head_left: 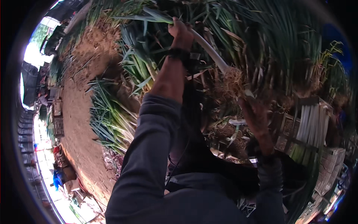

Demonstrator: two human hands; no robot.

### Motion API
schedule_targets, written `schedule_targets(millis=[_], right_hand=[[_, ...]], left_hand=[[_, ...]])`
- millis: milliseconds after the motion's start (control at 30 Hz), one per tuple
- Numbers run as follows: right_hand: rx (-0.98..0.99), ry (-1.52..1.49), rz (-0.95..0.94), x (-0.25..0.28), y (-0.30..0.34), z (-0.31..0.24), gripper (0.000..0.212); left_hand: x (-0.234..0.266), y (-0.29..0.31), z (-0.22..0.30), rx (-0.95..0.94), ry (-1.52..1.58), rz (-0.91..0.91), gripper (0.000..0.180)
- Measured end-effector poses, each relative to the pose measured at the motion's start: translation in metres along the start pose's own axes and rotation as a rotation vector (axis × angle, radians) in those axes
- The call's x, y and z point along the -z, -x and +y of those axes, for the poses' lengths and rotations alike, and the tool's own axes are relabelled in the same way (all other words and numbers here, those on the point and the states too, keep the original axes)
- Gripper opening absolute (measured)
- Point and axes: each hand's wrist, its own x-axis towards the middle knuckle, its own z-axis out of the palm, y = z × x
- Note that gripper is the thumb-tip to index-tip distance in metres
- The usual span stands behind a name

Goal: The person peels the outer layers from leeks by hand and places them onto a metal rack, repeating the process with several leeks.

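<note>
My left hand (181,31) is wrapped round a leek (209,48), gripping it where the white stalk meets the green leaves. The stalk slants down to the right and ends in a shaggy brown root clump (234,78). Just below those roots is my right hand (257,115), dark and smeared, so its fingers and anything in them cannot be made out. A small pale piece (250,93) shows between the roots and that hand. Many more leeks (261,44) lie in a heap beyond both hands, leaves pointing away and roots toward me.
Another leek bundle (115,115) lies on bare brown soil (80,97) at the left. A crate (317,100) at the right holds trimmed white stalks (311,123), with a pale slatted crate (330,170) below it. Leaf and root scraps (227,132) litter the ground before me.
</note>
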Motion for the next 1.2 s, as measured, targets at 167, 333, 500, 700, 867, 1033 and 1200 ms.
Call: schedule_targets(millis=[167,333,500,700,867,1033,1200], right_hand=[[0.05,-0.081,0.098,0.018,0.03,-0.046,0.007],[0.065,0.165,0.234,0.083,0.103,-0.017,0.021],[-0.253,-0.054,0.142,0.056,0.063,0.069,0.027],[-0.132,0.285,-0.094,-0.002,0.011,0.087,0.054],[-0.312,-0.188,0.028,-0.001,-0.057,-0.002,0.051],[0.233,-0.226,0.257,-0.016,-0.072,0.005,0.027],[-0.086,-0.592,0.178,-0.006,-0.061,-0.033,0.017]], left_hand=[[-0.009,0.034,0.003,-0.001,-0.087,0.018,0.026],[-0.003,0.033,-0.002,-0.347,0.0,-0.034,0.021],[-0.016,0.051,-0.002,-0.398,0.035,-0.05,0.03],[-0.032,0.064,0.037,-0.383,0.054,-0.26,0.031],[-0.023,0.042,0.052,-0.34,0.097,-0.446,0.029],[-0.029,0.07,0.029,-0.299,0.003,-0.321,0.029],[-0.023,0.063,0.026,-0.191,0.059,-0.197,0.026]])
